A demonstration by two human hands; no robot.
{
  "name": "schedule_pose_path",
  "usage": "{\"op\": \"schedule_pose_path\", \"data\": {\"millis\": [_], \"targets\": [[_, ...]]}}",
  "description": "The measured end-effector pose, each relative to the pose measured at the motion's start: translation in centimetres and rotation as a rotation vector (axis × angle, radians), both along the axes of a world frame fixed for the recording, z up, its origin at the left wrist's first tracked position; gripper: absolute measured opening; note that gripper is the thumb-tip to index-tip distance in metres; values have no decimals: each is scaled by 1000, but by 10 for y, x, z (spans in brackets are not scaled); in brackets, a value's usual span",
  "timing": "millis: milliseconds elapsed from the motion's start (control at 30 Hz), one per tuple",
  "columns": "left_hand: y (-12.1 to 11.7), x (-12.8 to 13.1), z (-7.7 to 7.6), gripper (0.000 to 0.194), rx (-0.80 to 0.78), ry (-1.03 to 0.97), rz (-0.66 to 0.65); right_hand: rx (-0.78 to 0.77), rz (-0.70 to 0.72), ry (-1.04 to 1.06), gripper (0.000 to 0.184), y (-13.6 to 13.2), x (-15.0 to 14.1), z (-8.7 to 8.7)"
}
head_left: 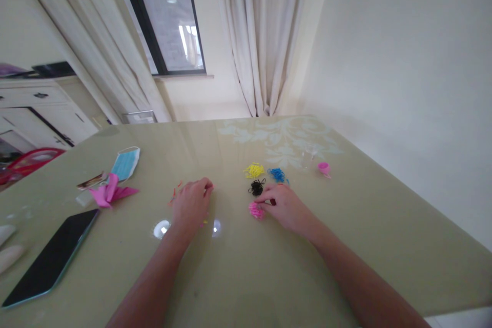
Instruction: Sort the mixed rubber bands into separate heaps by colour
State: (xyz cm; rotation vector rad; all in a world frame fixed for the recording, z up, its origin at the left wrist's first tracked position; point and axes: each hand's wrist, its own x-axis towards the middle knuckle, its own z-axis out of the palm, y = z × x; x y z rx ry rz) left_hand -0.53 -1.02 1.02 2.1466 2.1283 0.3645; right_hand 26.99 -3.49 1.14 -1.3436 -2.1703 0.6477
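My right hand (286, 207) is closed in a pinch at the edge of a pile of pink band-like pieces (256, 210); whatever is between the fingertips is too small to make out. Just beyond it lie piles of black (256, 187), yellow (254, 170) and blue (276, 175) pieces, apart from one another. My left hand (191, 202) rests low over the tabletop, its fingers drawn together, with a tiny pinkish spot at the tips. Loose orange pieces (173, 195) show at its left side, and a few pink and yellow bits (205, 222) lie by its wrist, partly hidden.
On the glossy table (238, 277), a pink cup-like piece (324, 168) and a clear container (308, 156) stand at the right. A pink folded paper bird (111, 192), blue face mask (126, 164) and dark tablet (52, 256) lie left. A wall (403, 87) borders the right side.
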Motion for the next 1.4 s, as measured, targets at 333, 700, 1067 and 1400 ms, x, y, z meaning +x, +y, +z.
{"op": "schedule_pose_path", "data": {"millis": [333, 700, 1067, 1400], "targets": [[-1, 2, 3, 25, 188, -254, -82, 7, -73, 59, 17, -1, 2, 10], [-23, 35, 5, 17, 125, -876, -396, 181, -24, 310, 11, -13, -11, 16], [-32, 42, 6, 14, 84, -955, -434, 201, 11, 314, 16, -17, -12, 19], [-33, 45, 12, 16, 57, -950, -421, 219, 23, 342, 21, -16, -11, 20]]}}
